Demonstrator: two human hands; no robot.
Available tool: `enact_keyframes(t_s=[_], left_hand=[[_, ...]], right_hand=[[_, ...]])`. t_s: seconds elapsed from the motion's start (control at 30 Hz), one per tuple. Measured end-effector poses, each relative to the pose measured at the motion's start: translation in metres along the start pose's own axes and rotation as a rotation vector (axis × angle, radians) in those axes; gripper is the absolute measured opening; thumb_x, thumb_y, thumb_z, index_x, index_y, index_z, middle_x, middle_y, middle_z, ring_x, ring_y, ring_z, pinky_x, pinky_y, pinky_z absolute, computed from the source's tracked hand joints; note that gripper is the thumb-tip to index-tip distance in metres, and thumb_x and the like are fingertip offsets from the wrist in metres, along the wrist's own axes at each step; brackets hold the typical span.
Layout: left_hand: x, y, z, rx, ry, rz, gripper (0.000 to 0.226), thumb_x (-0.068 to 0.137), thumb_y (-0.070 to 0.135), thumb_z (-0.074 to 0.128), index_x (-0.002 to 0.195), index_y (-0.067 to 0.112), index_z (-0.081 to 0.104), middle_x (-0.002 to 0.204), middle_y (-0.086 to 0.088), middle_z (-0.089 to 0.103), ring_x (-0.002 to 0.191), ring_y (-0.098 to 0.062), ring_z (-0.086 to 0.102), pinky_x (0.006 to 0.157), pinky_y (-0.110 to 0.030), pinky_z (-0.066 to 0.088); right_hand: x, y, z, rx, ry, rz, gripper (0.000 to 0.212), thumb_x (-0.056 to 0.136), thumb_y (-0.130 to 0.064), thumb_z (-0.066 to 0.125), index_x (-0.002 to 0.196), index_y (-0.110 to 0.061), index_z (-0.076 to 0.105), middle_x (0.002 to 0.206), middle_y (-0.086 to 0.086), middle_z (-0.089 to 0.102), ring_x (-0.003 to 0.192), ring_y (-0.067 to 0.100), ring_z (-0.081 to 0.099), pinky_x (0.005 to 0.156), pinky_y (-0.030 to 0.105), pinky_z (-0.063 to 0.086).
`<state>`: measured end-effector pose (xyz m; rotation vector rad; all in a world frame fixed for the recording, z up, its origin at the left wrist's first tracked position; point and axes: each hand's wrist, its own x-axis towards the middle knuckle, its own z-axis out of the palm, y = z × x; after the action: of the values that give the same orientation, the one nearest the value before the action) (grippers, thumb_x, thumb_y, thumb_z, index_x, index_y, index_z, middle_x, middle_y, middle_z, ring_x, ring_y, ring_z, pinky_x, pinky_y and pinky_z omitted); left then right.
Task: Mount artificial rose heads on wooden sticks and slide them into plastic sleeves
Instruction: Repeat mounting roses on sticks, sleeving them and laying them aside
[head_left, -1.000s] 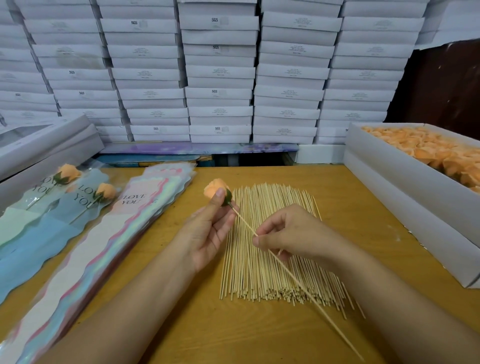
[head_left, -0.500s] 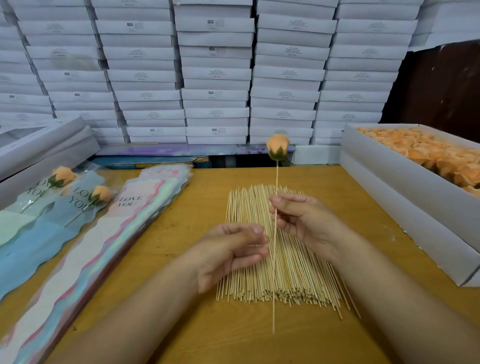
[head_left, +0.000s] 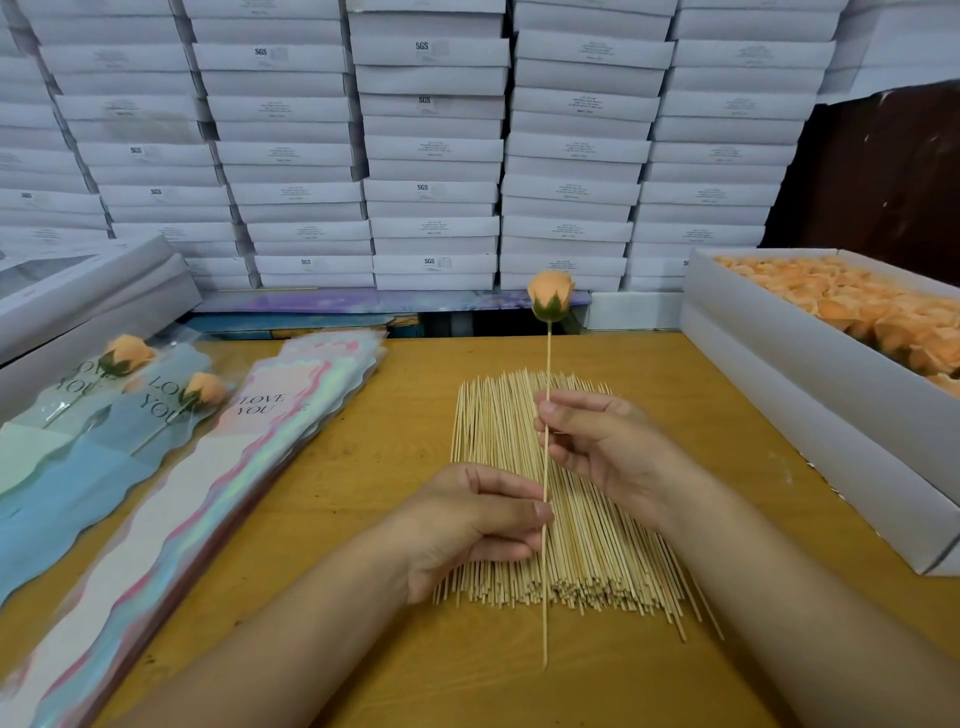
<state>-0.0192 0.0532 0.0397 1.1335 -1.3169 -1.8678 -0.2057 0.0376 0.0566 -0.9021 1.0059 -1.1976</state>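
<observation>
Right now both hands are closed on one wooden stick (head_left: 546, 467) that stands nearly upright above the counter (head_left: 405, 405), with an orange rose head (head_left: 551, 301) seated on its top end. The right hand (head_left: 608, 447) pinches the stick higher up, between thumb and fingertips, and the left hand (head_left: 467, 525) pinches it lower down, so the two grips sit one above the other, close but not touching. The free lower end of the stick hangs in front of the pile of spare sticks (head_left: 524, 410) lying flat on the counter. This stem looks very light and thin, stiff along its length but probably easy to snap if bent, so holding it near the middle with two fingertip grips seems sensible. Its rose head appears soft and crushable, with a green calyx at the base; it is better steered by the stick than squeezed. To the left lies a fanned stack of plastic sleeves (head_left: 249, 467) printed "LOVE YOU", thin, glossy and likely slippery, so one would need its mouth held open while the stick's bare end is fed in. Beside that stack lie two sleeved roses (head_left: 124, 358). A white box of loose rose heads (head_left: 779, 338) sits at the right.
</observation>
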Motion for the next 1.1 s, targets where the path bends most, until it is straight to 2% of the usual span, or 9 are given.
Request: enact_keyframes(t_s=[0.13,0.37,0.53,0.6,0.67,0.73,0.8,0.93,1.1], left_hand=[[0.0,0.001,-0.001,-0.017,0.039,0.02,0.024,0.078,0.0,0.08,0.1,0.004,0.073,0.087,-0.011,0.077,0.068,-0.014,0.073,0.06,-0.022,0.06],[-0.001,0.001,0.001,-0.011,0.051,0.034,0.022,0.08,-0.001,0.078,0.1,0.005,0.072,0.085,-0.01,0.077,0.067,-0.014,0.072,0.061,-0.022,0.06],[-0.001,0.009,-0.009,0.059,0.058,0.036,0.015,0.09,0.008,0.072,0.105,0.009,0.073,0.096,-0.011,0.078,0.076,-0.016,0.074,0.062,-0.021,0.059],[0.001,0.022,-0.025,0.077,0.143,0.067,0.016,0.092,0.009,0.068,0.108,0.01,0.072,0.097,-0.008,0.078,0.075,-0.015,0.075,0.06,-0.021,0.058],[0.002,0.037,-0.048,0.188,0.336,0.139,0.014,0.092,0.009,0.069,0.106,0.012,0.073,0.091,-0.004,0.079,0.071,-0.011,0.072,0.058,-0.021,0.056],[0.0,0.051,-0.081,0.48,0.642,0.233,0.009,0.091,0.013,0.07,0.095,0.02,0.075,0.088,0.002,0.076,0.072,-0.006,0.065,0.062,-0.02,0.05],[-0.004,0.062,-0.12,0.742,0.856,0.291,0.009,0.091,0.018,0.069,0.088,0.025,0.074,0.091,0.005,0.071,0.08,-0.006,0.06,0.067,-0.023,0.044],[-0.012,0.064,-0.186,0.958,0.989,0.195,0.012,0.091,0.018,0.07,0.095,0.008,0.077,0.08,-0.004,0.067,0.071,-0.017,0.058,0.06,-0.03,0.043],[-0.013,0.045,-0.23,0.943,1.041,0.002,0.036,0.088,0.03,0.077,0.095,-0.005,0.075,0.083,-0.018,0.064,0.075,-0.032,0.055,0.07,-0.037,0.042]], right_hand=[[-0.004,0.002,0.0,-0.06,-0.06,0.016,0.045,0.065,-0.007,0.08,0.109,-0.012,0.075,0.09,0.007,0.076,0.075,0.014,0.071,0.065,0.023,0.058],[-0.004,0.003,0.0,-0.046,-0.055,0.01,0.032,0.078,0.003,0.074,0.107,-0.01,0.074,0.085,0.007,0.075,0.072,0.014,0.07,0.061,0.023,0.058],[-0.002,0.002,-0.003,-0.023,-0.045,0.005,0.036,0.075,0.003,0.075,0.109,-0.008,0.074,0.082,0.007,0.074,0.068,0.013,0.068,0.06,0.023,0.058],[-0.002,0.001,-0.007,-0.015,-0.038,0.011,0.039,0.072,0.002,0.076,0.109,-0.008,0.074,0.081,0.006,0.073,0.068,0.013,0.068,0.061,0.024,0.058],[-0.001,0.0,-0.012,-0.004,-0.03,0.021,0.04,0.071,0.001,0.076,0.11,-0.007,0.074,0.081,0.006,0.073,0.068,0.014,0.068,0.061,0.024,0.058],[-0.001,-0.001,-0.017,0.009,-0.027,0.029,0.04,0.071,0.002,0.075,0.11,-0.007,0.074,0.082,0.007,0.073,0.069,0.014,0.068,0.061,0.024,0.058],[-0.001,-0.002,-0.02,0.018,-0.031,0.031,0.042,0.068,0.001,0.076,0.11,-0.006,0.074,0.082,0.008,0.073,0.068,0.015,0.068,0.06,0.024,0.058],[0.001,-0.004,-0.022,0.027,-0.037,0.035,0.044,0.065,0.0,0.076,0.109,-0.006,0.074,0.081,0.008,0.073,0.066,0.014,0.069,0.058,0.023,0.058],[0.0,-0.005,-0.023,0.035,-0.044,0.036,0.046,0.065,0.0,0.076,0.111,-0.007,0.073,0.082,0.008,0.073,0.067,0.014,0.069,0.059,0.023,0.058]])
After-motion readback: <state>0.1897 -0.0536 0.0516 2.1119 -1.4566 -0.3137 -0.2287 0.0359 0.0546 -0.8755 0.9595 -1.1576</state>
